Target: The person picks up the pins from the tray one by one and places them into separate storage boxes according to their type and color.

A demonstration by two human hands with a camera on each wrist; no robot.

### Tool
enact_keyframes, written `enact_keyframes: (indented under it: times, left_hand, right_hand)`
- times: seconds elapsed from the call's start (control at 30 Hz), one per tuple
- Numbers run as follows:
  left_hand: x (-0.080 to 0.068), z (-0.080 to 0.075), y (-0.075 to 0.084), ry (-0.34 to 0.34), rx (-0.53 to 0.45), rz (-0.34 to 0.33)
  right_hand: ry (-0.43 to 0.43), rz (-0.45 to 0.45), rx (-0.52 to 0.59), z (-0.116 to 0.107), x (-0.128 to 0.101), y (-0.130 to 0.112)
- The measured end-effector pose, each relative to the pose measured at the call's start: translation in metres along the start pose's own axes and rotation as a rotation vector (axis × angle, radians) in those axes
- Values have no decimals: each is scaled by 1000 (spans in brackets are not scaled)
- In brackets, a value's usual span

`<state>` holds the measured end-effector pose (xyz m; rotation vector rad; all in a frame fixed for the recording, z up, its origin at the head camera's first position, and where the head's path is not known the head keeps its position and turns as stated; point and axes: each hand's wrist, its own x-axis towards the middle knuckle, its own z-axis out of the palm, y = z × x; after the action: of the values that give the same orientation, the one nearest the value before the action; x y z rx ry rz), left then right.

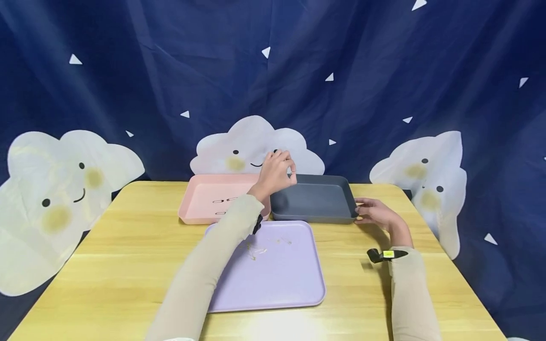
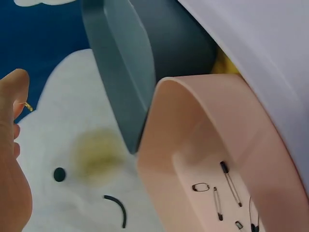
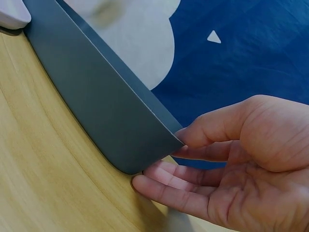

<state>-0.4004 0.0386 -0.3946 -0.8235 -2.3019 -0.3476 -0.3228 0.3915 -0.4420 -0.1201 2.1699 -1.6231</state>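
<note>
My left hand (image 1: 275, 173) is raised over the near-touching sides of the pink tray (image 1: 189, 199) and the dark grey tray (image 1: 315, 201). Thumb and forefinger pinch a small gold safety pin (image 2: 29, 107); only a gold tip shows in the left wrist view. At the grey tray's right end, my right hand (image 1: 379, 214) holds its corner, the thumb at the rim and other fingers against the outside wall. Several black safety pins (image 2: 217, 203) lie in the pink tray. More gold safety pins (image 1: 253, 251) are scattered on the lilac tray (image 1: 273, 284), partly behind my left sleeve.
The wooden table (image 1: 119, 265) carries all three trays, the lilac one nearest me and the other two side by side behind it. A dark blue curtain (image 1: 239, 85) with white clouds hangs behind the table's far edge.
</note>
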Motion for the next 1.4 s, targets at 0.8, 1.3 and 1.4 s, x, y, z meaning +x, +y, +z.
enact_keyframes:
  times: [0.8, 1.3, 1.4]
  left_hand:
    - [-6, 19, -8, -344, 87, -134]
    - [-6, 9, -9, -316, 93, -91]
    - [-7, 4, -8, -296, 95, -67]
  right_hand:
    - [15, 11, -8, 5, -1, -1]
    - [16, 13, 2, 3, -1, -1]
    - [18, 15, 5, 3, 0, -1]
